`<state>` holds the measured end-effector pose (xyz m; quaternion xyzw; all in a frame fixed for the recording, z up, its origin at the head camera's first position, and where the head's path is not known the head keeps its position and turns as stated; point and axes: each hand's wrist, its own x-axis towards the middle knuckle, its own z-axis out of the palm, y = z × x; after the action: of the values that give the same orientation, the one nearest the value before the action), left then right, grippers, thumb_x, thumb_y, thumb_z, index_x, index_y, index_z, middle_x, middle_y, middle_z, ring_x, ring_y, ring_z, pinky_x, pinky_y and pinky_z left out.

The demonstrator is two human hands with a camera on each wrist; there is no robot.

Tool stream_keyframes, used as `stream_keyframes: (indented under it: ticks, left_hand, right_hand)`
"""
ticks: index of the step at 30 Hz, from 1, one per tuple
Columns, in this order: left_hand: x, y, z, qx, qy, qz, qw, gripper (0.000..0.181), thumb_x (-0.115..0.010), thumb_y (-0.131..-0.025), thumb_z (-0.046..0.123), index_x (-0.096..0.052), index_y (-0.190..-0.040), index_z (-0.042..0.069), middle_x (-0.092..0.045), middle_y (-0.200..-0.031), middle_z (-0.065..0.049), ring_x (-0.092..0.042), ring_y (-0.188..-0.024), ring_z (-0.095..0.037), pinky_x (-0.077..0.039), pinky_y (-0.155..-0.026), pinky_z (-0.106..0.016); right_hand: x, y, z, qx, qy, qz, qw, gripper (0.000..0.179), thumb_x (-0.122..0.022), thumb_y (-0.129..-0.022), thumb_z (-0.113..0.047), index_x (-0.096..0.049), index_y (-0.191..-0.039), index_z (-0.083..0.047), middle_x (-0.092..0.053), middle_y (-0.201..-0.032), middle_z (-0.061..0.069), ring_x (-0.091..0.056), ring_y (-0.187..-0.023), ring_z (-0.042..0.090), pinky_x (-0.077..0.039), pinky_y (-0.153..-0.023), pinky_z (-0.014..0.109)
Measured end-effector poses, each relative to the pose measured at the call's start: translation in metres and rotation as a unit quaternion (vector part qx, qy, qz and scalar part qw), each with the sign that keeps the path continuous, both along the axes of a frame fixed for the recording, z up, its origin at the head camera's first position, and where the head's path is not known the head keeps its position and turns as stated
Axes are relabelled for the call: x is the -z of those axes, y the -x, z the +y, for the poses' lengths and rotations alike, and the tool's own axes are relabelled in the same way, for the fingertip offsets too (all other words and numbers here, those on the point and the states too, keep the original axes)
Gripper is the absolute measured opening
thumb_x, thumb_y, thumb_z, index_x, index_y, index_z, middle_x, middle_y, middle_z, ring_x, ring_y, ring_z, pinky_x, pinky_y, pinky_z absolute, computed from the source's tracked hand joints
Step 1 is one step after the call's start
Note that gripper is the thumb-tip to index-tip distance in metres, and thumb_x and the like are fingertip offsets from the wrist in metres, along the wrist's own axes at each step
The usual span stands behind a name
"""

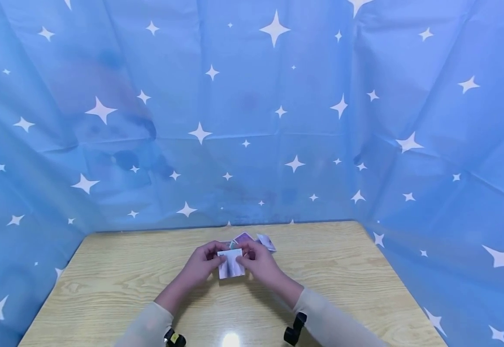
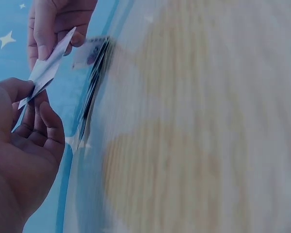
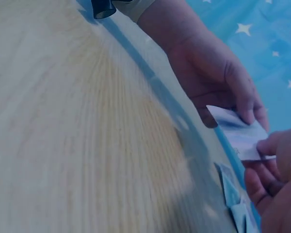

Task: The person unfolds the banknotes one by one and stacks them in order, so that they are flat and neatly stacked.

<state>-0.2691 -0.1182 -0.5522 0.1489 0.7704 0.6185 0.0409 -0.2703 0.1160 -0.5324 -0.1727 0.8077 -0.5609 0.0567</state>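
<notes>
A small, pale, square printed card is held up above the table between both hands. My left hand pinches its left side, thumb on the near face and fingers behind. On the opposite side my right hand pinches it the same way. The right wrist view shows the card tilted, with a faint grey and lilac print. Just beyond the hands lie several more cards, among them a purple one and a whitish one, partly hidden by the fingers.
The light wood table spreads out around the hands. A blue curtain with white stars hangs behind its far edge and along both sides. Dark wrist devices sit at the left cuff and the right cuff.
</notes>
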Motion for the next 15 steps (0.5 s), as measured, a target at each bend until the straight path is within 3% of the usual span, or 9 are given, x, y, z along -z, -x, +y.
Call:
stream_keyframes:
  ticks: [7,10,15]
  left_hand:
    - [-0.002,-0.002,0.004,-0.003,0.000,-0.005,1.0000,0.015,-0.072,-0.107,0.004,-0.077,-0.120,0.009,-0.073,-0.133,-0.011,-0.057,-0.087,-0.019,-0.051,-0.076,-0.025]
    - [-0.003,-0.002,0.005,-0.008,-0.001,-0.002,1.0000,0.016,-0.072,-0.107,0.005,-0.077,-0.121,0.009,-0.074,-0.123,-0.010,-0.056,-0.087,-0.019,-0.050,-0.076,-0.025]
    - [-0.005,-0.002,0.005,-0.019,-0.013,0.004,0.9997,0.019,-0.072,-0.107,0.007,-0.077,-0.125,0.009,-0.070,-0.104,-0.009,-0.055,-0.085,-0.020,-0.049,-0.074,-0.026]
  right_hand:
    - [-0.002,-0.007,0.006,0.020,0.009,-0.003,0.9997,0.032,-0.079,-0.102,-0.007,-0.071,-0.132,-0.001,-0.070,-0.101,0.005,-0.065,-0.084,0.016,-0.053,-0.070,0.024]
    - [-0.001,-0.011,0.006,0.030,0.027,0.003,0.9992,0.032,-0.080,-0.099,-0.003,-0.070,-0.129,0.003,-0.071,-0.100,0.008,-0.065,-0.082,0.014,-0.054,-0.071,0.023]
    - [0.001,-0.019,0.006,0.044,0.064,-0.034,0.9964,0.024,-0.080,-0.098,0.000,-0.069,-0.118,0.007,-0.072,-0.097,0.010,-0.068,-0.082,0.016,-0.061,-0.073,0.029]
